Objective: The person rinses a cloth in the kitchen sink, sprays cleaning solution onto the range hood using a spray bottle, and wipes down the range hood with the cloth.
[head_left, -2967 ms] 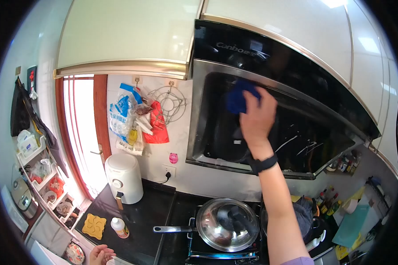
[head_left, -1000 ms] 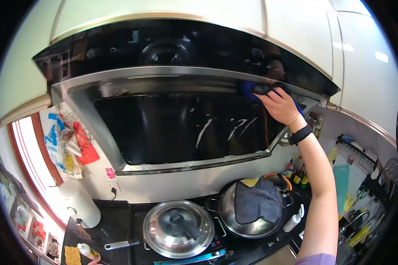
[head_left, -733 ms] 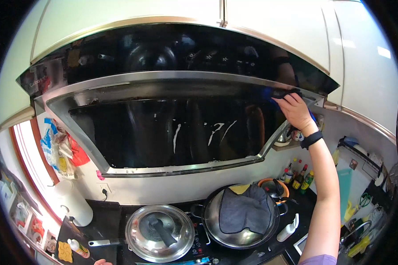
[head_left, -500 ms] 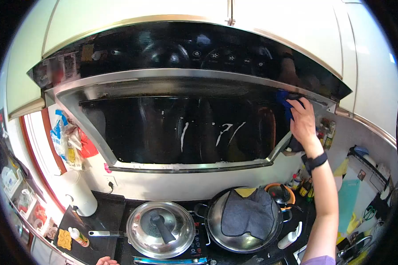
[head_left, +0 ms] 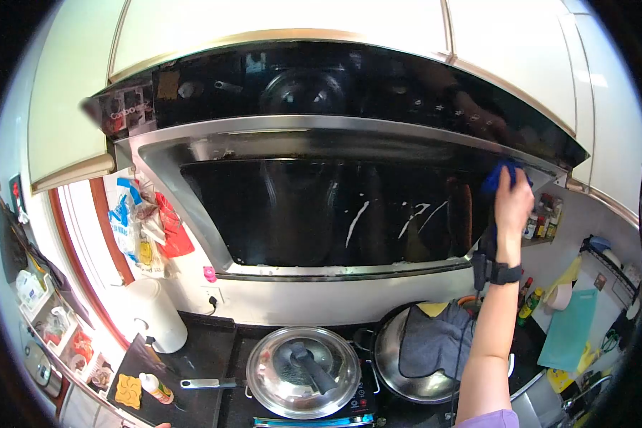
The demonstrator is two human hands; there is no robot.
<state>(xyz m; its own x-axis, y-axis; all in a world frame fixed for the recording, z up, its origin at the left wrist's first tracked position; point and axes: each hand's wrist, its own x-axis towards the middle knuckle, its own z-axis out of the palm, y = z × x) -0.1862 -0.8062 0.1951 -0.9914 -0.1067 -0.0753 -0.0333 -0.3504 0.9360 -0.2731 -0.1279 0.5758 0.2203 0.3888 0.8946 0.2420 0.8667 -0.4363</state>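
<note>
My right hand is closed on a blue cloth, pressed to the upper right corner of the black range hood. A dark band is on that wrist. White streaks of liquid mark the hood's glossy panel, left of the hand. Of my left hand only a sliver shows at the bottom edge, near a white bottle and a yellow sponge; its fingers cannot be made out.
Below the hood stand a lidded pan and a wok with a grey cloth on it. A white appliance is at the left. Bags hang by the window. Bottles stand at the right.
My right hand has carried the blue cloth from the hood's left part to its right corner. The view has shifted along the hood, and my left hand has mostly dropped out of it.
</note>
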